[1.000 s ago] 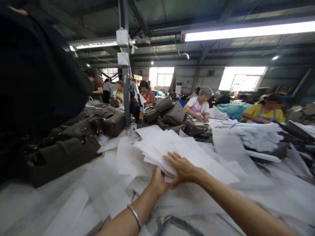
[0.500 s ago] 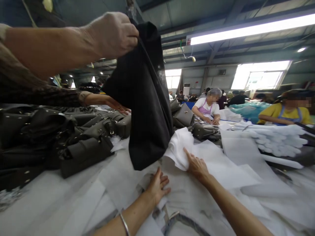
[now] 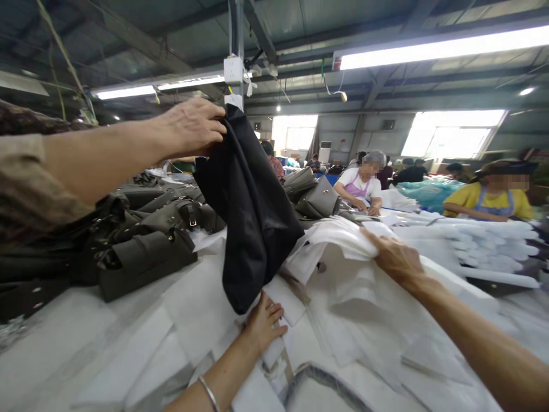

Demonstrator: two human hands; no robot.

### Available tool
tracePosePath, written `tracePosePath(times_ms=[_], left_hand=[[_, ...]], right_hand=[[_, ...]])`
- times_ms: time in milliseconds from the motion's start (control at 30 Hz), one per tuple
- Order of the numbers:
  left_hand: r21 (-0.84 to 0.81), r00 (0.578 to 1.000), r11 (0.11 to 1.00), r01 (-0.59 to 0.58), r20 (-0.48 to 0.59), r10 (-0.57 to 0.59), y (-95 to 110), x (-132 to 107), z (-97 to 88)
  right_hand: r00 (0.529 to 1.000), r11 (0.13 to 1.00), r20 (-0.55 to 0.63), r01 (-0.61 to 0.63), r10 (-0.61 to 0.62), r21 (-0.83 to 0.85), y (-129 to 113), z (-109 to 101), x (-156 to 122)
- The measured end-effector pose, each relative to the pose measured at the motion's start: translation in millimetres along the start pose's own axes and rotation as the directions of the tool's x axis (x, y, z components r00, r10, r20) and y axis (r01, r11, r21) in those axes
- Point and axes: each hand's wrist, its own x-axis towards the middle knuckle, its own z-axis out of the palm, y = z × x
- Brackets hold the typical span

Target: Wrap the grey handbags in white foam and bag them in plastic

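My left hand (image 3: 263, 322) lies with fingers spread on white fabric sheets (image 3: 201, 309) covering the table, just under the hanging end of a black cloth bag (image 3: 251, 212). My right hand (image 3: 392, 254) is raised further right and grips a stack of white fabric pieces (image 3: 338, 237), lifting them off the pile. A co-worker's hand (image 3: 193, 126) reaches in from the left at the top and holds the black bag up by its edge.
Several dark olive handbags (image 3: 141, 246) are heaped at the left. More grey bags (image 3: 317, 197) lie behind the black bag. A row of white rolled pieces (image 3: 472, 243) sits at the right. Other people work at the far side. A pole (image 3: 235, 51) with sockets stands behind.
My right hand has moved right and up, lifting the white stack. My left hand let go of the stack and now rests flat. The co-worker's hand with the black bag has lowered slightly.
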Motion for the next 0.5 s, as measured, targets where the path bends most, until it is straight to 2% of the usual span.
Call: tracePosePath(times_ms=[100,133,233,267,333,400,500], left_hand=[[0.001,1.000,1.000,-0.013,0.007,0.013,-1.1,-2.5,1.3],[0.001,1.000,1.000,-0.018,0.008,0.018,-1.6,-3.1,1.8],[0.004,0.999,0.999,-0.033,0.003,0.033,-3.3,-4.5,3.3],[0.005,0.999,0.999,-0.035,0.000,0.035,-3.7,-4.8,3.6],[0.005,0.999,0.999,-0.037,-0.006,0.037,-4.5,-5.0,3.9],[0.004,0.999,0.999,-0.039,-0.011,0.039,-5.1,-4.5,3.9],[-0.001,0.999,0.999,-0.037,-0.020,0.037,-6.1,-2.9,3.4]], right_hand=[[0.985,0.992,-0.128,-0.120,0.116,-0.030,46.5,-31.0,10.2],[0.977,0.990,-0.174,-0.130,0.120,-0.047,61.7,-38.5,13.0],[0.951,0.983,-0.289,-0.149,0.111,-0.111,95.3,-41.6,12.9],[0.953,0.978,-0.278,-0.162,0.120,-0.132,99.2,-34.4,7.7],[0.973,0.970,-0.169,-0.184,0.156,-0.161,93.1,-7.5,-12.7],[0.985,0.972,-0.054,-0.173,0.166,-0.160,72.3,32.0,-44.2],[0.983,0.974,0.038,-0.173,0.181,-0.148,39.7,92.0,-92.2]])
